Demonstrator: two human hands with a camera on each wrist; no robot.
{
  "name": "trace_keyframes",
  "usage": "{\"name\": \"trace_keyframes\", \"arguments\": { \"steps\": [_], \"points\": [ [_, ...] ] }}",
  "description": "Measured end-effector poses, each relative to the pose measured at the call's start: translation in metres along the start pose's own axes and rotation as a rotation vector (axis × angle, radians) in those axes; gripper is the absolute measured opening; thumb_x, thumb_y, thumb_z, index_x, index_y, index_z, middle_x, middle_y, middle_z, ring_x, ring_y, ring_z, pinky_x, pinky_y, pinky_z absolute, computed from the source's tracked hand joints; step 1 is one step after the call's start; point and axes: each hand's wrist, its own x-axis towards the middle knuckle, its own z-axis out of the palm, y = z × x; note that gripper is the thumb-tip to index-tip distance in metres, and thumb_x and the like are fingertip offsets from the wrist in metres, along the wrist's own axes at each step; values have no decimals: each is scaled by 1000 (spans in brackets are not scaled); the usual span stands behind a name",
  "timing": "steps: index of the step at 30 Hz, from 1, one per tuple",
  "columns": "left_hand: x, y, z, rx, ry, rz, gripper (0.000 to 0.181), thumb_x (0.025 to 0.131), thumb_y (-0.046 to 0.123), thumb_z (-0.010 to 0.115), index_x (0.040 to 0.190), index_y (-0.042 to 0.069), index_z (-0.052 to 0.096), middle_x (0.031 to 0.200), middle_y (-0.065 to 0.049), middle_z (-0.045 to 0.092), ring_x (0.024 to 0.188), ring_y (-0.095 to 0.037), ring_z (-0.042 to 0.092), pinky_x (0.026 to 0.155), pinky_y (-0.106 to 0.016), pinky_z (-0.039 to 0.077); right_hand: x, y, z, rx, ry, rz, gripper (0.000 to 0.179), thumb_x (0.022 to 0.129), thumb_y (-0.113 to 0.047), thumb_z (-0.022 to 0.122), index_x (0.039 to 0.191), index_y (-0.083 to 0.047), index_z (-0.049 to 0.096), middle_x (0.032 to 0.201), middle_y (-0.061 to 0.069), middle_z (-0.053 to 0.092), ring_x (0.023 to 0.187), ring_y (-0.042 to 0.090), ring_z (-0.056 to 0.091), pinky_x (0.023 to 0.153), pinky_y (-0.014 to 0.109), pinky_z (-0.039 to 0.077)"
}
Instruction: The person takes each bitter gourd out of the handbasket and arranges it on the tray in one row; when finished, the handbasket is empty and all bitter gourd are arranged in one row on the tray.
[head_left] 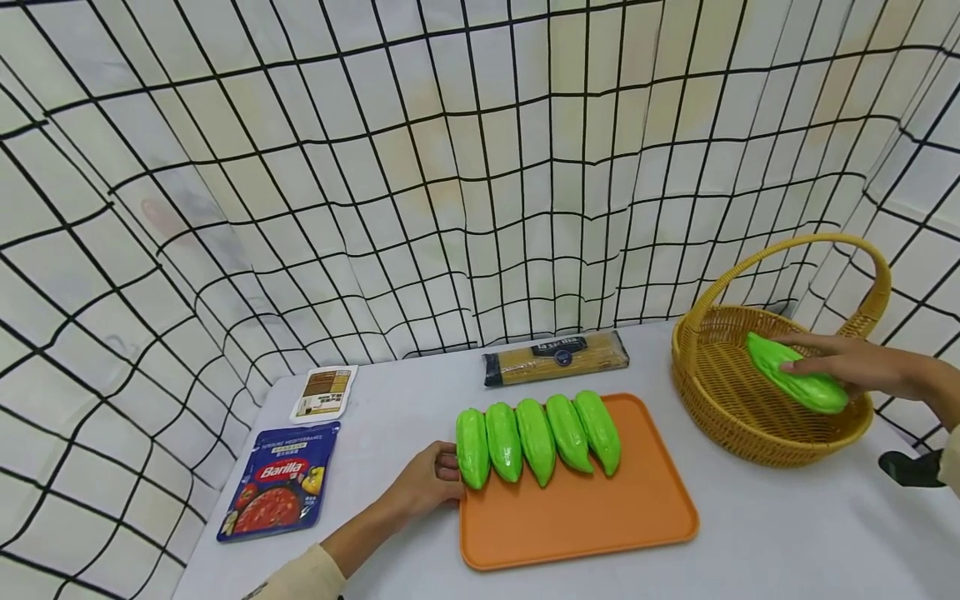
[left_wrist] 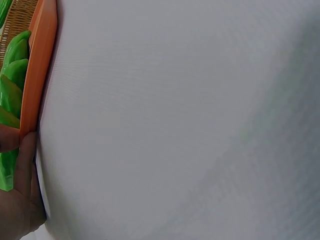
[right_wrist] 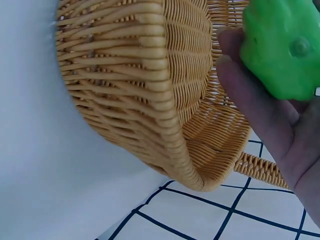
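Observation:
My right hand (head_left: 873, 365) grips a bright green, ridged bitter melon (head_left: 808, 388) over the mouth of a wicker basket (head_left: 750, 435) at the right. In the right wrist view, its fingers curl under the melon (right_wrist: 285, 47), whose blunt, knobby end shows beside the basket rim (right_wrist: 157, 75). Several similar melons (head_left: 536, 437) lie side by side along the back left part of an orange tray (head_left: 577, 525). My left hand (head_left: 426, 483) holds the tray's left edge; in the left wrist view, its thumb is inside the rim (left_wrist: 40, 65) and its fingers outside.
A pack of spaghetti (head_left: 558, 358) lies behind the tray. At the left are a blue Barilla sauce pouch (head_left: 281, 479) and a small brown-and-white packet (head_left: 325, 393). The basket's tall handle (head_left: 795, 242) arches over it. Black-gridded white cloth (head_left: 420, 183) hangs behind the white table (head_left: 390, 417).

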Motion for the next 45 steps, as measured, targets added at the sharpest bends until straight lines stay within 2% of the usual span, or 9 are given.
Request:
{"name": "trace_keyframes", "arguments": {
  "steps": [4, 8, 15, 19, 23, 29, 34, 40, 45],
  "points": [
    [1, -2, 1, 11, 10, 7, 69, 73, -2, 73, 136, -8, 46, 117, -17, 58, 97, -20, 61, 75, -34, 62, -7, 0, 4, -6, 24, -13, 82, 103, -46, 45, 158, -2, 4, 148, 46, 4, 117, 54, 46, 73, 54, 58],
    [0, -2, 1, 28, 20, 13, 68, 72, -1, 74, 135, -7, 48, 117, -16, 59, 97, -20, 61, 75, -33, 62, -12, -3, 8, -54, 72, -49, 79, 104, -42, 46, 157, 4, 9, 145, 47, 16, 117, 54, 48, 73, 53, 58],
    [1, -3, 1, 34, 16, 27, 69, 73, 0, 75, 136, -8, 47, 116, -17, 60, 97, -19, 62, 75, -33, 62, -22, -11, 16, -127, 154, -100, 65, 104, -36, 50, 142, 12, 31, 128, 35, 53, 107, 40, 59, 80, 49, 57],
    [1, -2, 0, 47, 16, 31, 68, 73, 1, 75, 135, -7, 48, 116, -16, 60, 97, -19, 62, 76, -32, 61, -31, -16, 23, -64, 135, -80, 67, 105, -37, 47, 148, 9, 26, 119, 23, 57, 94, 25, 58, 69, 38, 58],
    [0, -2, 0, 47, 12, 28, 68, 73, 1, 75, 135, -7, 48, 117, -16, 60, 98, -19, 62, 76, -32, 61, -39, -19, 29, -21, 112, -78, 65, 106, -36, 45, 151, 6, 25, 114, 18, 54, 87, 23, 56, 62, 36, 60],
    [0, -3, 0, 39, 26, 19, 67, 73, -1, 73, 135, -8, 48, 117, -17, 59, 98, -20, 62, 75, -34, 61, -39, -23, 38, -127, 186, -181, 54, 100, -28, 58, 142, 2, 43, 117, 12, 56, 93, 17, 52, 70, 32, 49],
    [-2, -1, 0, 39, 23, 26, 67, 73, -1, 73, 135, -8, 48, 117, -16, 60, 98, -20, 62, 76, -32, 61, -38, -29, 48, -57, 170, -256, 47, 95, -20, 65, 134, 1, 48, 114, 9, 57, 86, 7, 54, 68, 25, 51],
    [-2, -1, -1, 46, 12, 13, 68, 73, 2, 75, 135, -7, 48, 117, -16, 60, 99, -20, 62, 79, -31, 61, -34, -41, 57, 5, 158, -327, 42, 93, -17, 69, 129, -2, 53, 111, 9, 60, 87, 11, 57, 68, 25, 53],
    [0, -1, 0, 23, -6, 8, 69, 74, 2, 76, 136, -7, 47, 119, -16, 58, 100, -20, 61, 79, -32, 61, -29, -52, 64, 65, 135, -417, 38, 97, -13, 64, 132, -2, 57, 115, 12, 58, 90, 11, 61, 70, 29, 60]
  ]
}}
